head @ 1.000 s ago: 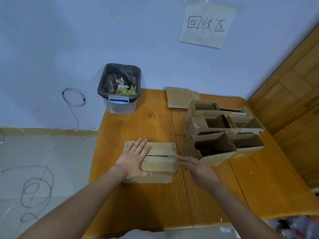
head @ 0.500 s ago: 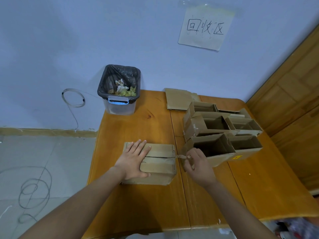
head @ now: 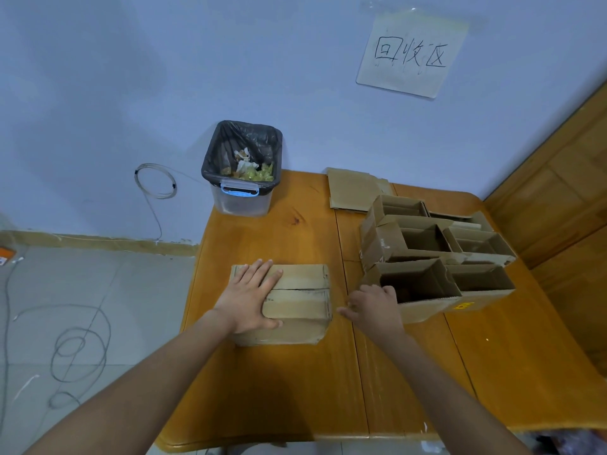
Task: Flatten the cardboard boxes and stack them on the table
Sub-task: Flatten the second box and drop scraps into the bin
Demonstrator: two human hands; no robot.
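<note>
Flat and released, the left hand pressed straight fingers down on the closed cardboard box at the centre of the frame, on the wooden surface. Just right of that box, the right hand kept its fingers curled; whether its grip pinched anything could not be told. Open boxes clustered at right of centre, touching one another, with flattened cardboard behind them. A lined bin stood at the surface's far left corner.

Brown boxes — orange-wood table — black-lined bin, blue latch.
</note>
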